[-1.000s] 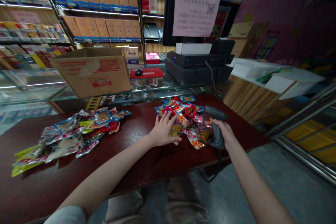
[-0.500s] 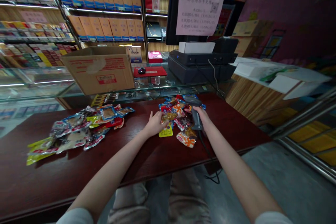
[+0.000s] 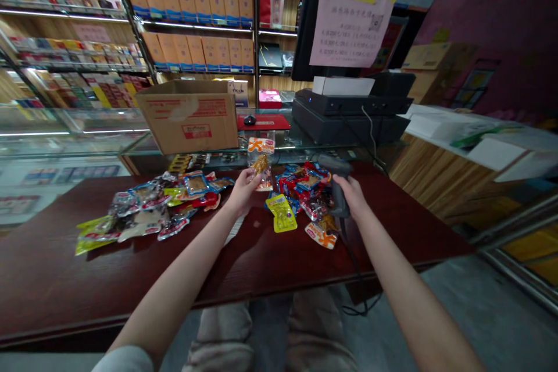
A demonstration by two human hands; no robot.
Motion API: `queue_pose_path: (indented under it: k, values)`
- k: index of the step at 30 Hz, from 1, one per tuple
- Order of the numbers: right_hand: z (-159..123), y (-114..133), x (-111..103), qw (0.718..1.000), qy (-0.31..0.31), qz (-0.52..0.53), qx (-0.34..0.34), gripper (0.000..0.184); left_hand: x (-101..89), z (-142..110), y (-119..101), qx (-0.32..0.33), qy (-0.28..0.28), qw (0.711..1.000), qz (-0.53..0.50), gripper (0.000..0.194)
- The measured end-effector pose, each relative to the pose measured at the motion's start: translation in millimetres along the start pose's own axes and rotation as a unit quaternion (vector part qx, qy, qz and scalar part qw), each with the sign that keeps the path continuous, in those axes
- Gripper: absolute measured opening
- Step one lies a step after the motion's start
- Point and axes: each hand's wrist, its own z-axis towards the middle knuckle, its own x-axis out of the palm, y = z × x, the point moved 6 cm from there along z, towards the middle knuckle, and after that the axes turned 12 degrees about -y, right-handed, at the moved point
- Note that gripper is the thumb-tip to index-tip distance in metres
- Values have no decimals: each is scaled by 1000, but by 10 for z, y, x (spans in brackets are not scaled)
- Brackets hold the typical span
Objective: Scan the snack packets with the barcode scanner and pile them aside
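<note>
My left hand [image 3: 244, 190] is closed on a snack packet [image 3: 260, 161], clear with an orange and white top and brown food inside, held upright above the table. In my right hand [image 3: 351, 195] is a dark barcode scanner [image 3: 338, 189], its head over the right-hand heap of snack packets [image 3: 307, 181]. A yellow packet [image 3: 282, 213] lies at that heap's near left side. Another orange and white packet [image 3: 321, 235] rests at its near edge. To the left spreads a second heap of packets [image 3: 146, 209], mixed clear, blue, red and yellow.
The dark red table [image 3: 174, 279] runs across in front of me. Behind it stand an open cardboard box [image 3: 187, 122], a mouse on a red mat [image 3: 272, 122], and a monitor [image 3: 303, 35] over a black cash drawer [image 3: 344, 124]. The scanner's cable [image 3: 349, 250] hangs off the front edge.
My left hand has lifted the orange and white packet out of the right-hand heap and moved it left and up. The yellow packet now shows fully. My right hand still holds the scanner.
</note>
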Motion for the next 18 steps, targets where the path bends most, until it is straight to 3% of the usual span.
queue_pose_path:
  k: [5, 10, 14, 18]
  values:
    - [-52, 66, 566, 987, 159, -12, 23, 31, -235, 125, 24, -54, -47, 995, -67, 34]
    - [-181, -169, 991, 961, 254, 2, 107, 36, -355, 117, 117, -169, -63, 970, -164, 7]
    - [-259, -342, 1099, 945, 295, 48, 134, 36, -293, 38, 167, -249, 3, 935, -253, 15]
    - [-306, -416, 1061, 939, 301, 62, 156, 39, -243, -27, 212, -303, 55, 910, -276, 16]
